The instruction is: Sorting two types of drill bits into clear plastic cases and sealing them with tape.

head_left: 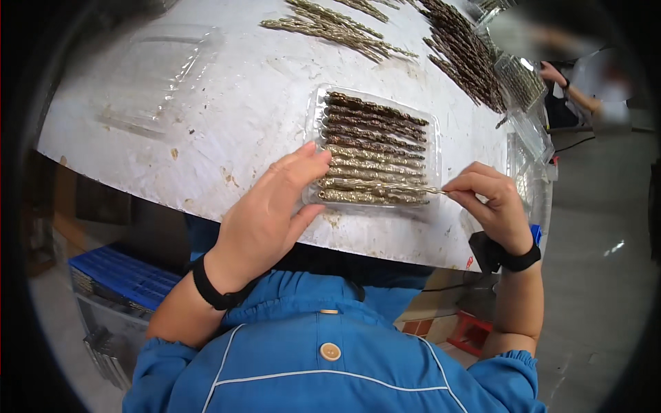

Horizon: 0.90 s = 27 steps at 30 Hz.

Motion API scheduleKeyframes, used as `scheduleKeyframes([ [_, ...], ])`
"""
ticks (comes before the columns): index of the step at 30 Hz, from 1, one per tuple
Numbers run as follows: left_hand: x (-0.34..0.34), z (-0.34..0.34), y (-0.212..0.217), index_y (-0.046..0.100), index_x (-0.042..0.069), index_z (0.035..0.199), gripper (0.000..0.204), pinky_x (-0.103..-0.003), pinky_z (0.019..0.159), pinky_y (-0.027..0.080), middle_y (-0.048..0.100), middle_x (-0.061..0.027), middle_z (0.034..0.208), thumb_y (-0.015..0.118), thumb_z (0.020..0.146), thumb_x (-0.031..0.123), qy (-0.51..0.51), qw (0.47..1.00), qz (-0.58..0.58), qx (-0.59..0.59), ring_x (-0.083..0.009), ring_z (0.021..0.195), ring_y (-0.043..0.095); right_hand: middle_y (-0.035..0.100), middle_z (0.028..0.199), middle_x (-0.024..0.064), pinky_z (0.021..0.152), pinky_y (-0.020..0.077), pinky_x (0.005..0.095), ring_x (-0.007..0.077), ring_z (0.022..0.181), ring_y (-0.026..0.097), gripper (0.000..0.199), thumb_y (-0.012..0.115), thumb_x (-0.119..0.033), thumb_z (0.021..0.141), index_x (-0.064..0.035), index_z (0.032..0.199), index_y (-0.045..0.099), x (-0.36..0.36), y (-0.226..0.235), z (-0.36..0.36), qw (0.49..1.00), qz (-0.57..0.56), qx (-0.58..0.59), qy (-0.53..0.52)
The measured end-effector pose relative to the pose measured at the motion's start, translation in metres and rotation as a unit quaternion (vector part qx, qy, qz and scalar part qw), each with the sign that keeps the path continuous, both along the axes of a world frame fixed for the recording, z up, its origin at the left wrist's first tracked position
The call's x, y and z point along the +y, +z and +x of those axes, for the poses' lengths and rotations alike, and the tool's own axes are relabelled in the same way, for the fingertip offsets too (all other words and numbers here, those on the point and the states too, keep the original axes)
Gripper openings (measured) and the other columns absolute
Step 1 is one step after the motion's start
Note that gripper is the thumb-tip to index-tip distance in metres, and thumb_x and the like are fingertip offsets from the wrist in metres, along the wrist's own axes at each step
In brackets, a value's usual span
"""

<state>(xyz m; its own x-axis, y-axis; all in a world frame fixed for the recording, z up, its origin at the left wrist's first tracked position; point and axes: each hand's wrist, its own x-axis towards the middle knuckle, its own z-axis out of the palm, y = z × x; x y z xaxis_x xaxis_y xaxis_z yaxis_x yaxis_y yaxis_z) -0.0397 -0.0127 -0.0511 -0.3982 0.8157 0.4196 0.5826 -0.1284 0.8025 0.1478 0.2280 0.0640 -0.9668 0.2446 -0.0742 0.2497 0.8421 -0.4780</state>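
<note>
A clear plastic tray (435, 148) lies near the front edge of the table, holding a row of twisted rod-like strands. Dark brown strands (375, 122) fill its far part, and gold-coloured strands (375, 165) its near part. My left hand (261, 210) grips the tray's left side, fingertips by the strand ends and thumb at the near corner. Between the thumb and fingers of my right hand (492, 199) is the right end of a gold twisted strand (392, 186), which lies across the near rows and sticks out past the tray's right side.
Loose gold strands (337, 31) and a dark brown pile (465, 58) lie farther back on the white table (255, 103). Another clear tray (155, 79) is at the left. Clear packaging (527, 134) crowds the right edge, near another person's hand (552, 73).
</note>
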Motion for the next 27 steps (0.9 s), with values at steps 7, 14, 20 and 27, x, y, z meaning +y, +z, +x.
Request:
scheduleKeyframes([
  [7, 0.001, 0.0, -0.001, 0.062, 0.003, 0.116, 0.041, -0.042, 0.106, 0.043, 0.056, -0.0128, 0.134, 0.069, 0.077, -0.007, -0.027, 0.994, -0.033, 0.097, -0.0354, 0.133, 0.047, 0.064, 0.081, 0.0069, 0.069, 0.0488, 0.0335, 0.0244, 0.078, 0.06, 0.008, 0.072, -0.003, 0.08, -0.0055, 0.088, 0.072, 0.002, -0.034, -0.004, 0.998, 0.007, 0.035, 0.043],
  [14, 0.0, -0.002, -0.002, 0.064, 0.003, 0.11, 0.033, -0.042, 0.101, 0.048, 0.057, -0.0122, 0.129, 0.068, 0.079, -0.006, -0.002, 0.993, -0.033, 0.114, -0.0365, 0.129, 0.05, 0.065, 0.079, 0.0041, 0.073, 0.0491, 0.0345, 0.0245, 0.083, 0.059, 0.009, 0.075, -0.008, 0.076, -0.0085, 0.085, 0.073, -0.001, -0.042, -0.016, 0.997, 0.05, -0.005, 0.066],
  [20, 0.001, -0.002, 0.001, 0.063, 0.003, 0.113, 0.034, -0.043, 0.108, 0.041, 0.056, -0.0147, 0.134, 0.063, 0.082, -0.01, -0.019, 0.993, -0.042, 0.105, -0.0381, 0.135, 0.044, 0.067, 0.08, 0.0046, 0.073, 0.0499, 0.0333, 0.0229, 0.081, 0.061, 0.011, 0.074, -0.007, 0.078, -0.0085, 0.089, 0.074, 0.004, -0.04, -0.003, 0.996, 0.021, 0.057, 0.059],
  [27, 0.004, 0.001, 0.006, 0.061, 0.0, 0.112, 0.032, -0.044, 0.109, 0.04, 0.054, -0.0161, 0.135, 0.06, 0.082, -0.013, -0.039, 0.991, -0.065, 0.108, -0.0391, 0.135, 0.043, 0.069, 0.085, 0.007, 0.069, 0.0484, 0.0259, 0.0152, 0.077, 0.063, 0.009, 0.071, -0.002, 0.084, -0.0019, 0.093, 0.074, 0.01, -0.005, 0.066, 0.987, -0.031, 0.093, -0.128],
])
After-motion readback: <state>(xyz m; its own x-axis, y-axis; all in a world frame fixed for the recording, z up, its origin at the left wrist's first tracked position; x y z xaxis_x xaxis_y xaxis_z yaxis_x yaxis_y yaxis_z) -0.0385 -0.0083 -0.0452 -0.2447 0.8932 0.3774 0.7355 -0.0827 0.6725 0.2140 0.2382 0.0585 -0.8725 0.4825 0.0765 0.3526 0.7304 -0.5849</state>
